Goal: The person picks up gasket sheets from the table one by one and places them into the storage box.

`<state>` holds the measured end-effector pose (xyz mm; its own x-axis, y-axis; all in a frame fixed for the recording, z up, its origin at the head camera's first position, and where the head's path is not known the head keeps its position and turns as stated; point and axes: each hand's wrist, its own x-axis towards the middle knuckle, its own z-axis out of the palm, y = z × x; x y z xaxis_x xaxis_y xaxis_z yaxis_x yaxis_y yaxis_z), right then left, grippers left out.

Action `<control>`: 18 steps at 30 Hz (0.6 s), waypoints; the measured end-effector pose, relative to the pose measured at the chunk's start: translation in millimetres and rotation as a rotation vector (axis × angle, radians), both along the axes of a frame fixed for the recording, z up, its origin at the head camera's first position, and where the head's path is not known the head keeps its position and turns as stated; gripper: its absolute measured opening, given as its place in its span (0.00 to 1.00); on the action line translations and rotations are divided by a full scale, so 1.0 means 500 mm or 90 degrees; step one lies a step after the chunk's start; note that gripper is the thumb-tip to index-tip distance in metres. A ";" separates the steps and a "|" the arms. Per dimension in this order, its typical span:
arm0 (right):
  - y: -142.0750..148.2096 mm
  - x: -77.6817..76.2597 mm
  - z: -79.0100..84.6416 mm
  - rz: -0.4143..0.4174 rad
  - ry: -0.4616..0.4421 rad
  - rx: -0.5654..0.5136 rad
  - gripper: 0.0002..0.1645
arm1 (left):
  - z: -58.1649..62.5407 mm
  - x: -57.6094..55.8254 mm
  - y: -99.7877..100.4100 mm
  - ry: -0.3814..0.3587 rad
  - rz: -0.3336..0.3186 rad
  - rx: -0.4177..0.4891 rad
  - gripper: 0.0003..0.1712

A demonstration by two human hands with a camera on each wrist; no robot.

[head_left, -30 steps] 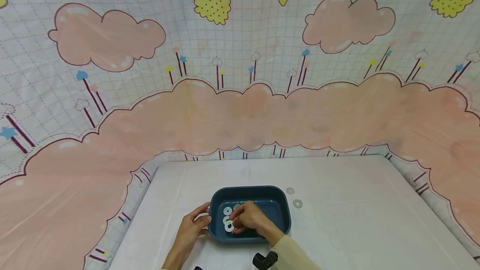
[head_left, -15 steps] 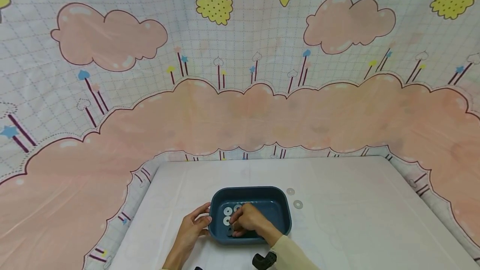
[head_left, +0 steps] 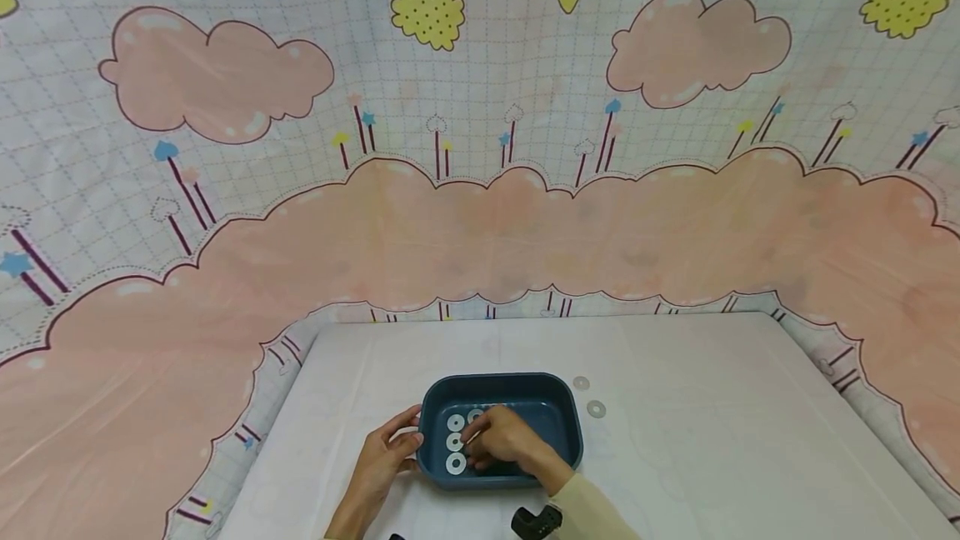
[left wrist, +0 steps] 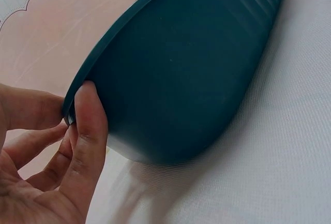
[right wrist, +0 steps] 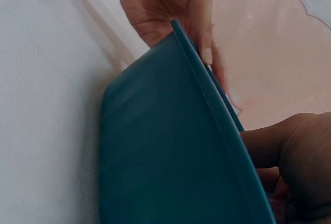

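Several pale flat washers [head_left: 449, 422] lie in a dark blue-green tray [head_left: 555, 382], down its left side. The lowest washer [head_left: 456, 472] lies flat near the tray's front left corner. My left hand [head_left: 380, 457] grips the tray's left end; in the left wrist view its thumb [left wrist: 91, 113] presses the outer wall just below the rim. Inside the tray, my right hand [head_left: 504, 442] has bent fingers beside the washers and nothing visible in its grasp. Its palm side and some fingertips are hidden; in the right wrist view the tray wall covers part of that hand [right wrist: 297, 157].
Two more washers, a farther one [head_left: 581, 377] and a nearer one [head_left: 596, 416], lie on the white tabletop [head_left: 712, 415] right of the tray. A patterned cloth [head_left: 525, 232] hangs behind and beside the table.
A washer at the front left of the tray was tilted at my right fingertips half a second ago; now it lies flat, let go. My left hand and the tray have stayed put.
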<state>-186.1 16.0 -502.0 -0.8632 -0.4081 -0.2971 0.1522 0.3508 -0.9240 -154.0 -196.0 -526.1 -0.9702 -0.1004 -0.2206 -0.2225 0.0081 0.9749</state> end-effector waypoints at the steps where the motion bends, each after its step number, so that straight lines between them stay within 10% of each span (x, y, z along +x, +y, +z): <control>1: 0.003 0.000 0.001 0.000 0.003 -0.006 0.10 | -0.001 0.000 0.000 -0.001 -0.001 -0.002 0.29; 18: 0.059 -0.006 0.020 -0.018 0.052 -0.160 0.15 | 0.003 0.001 0.002 -0.009 0.003 -0.015 0.29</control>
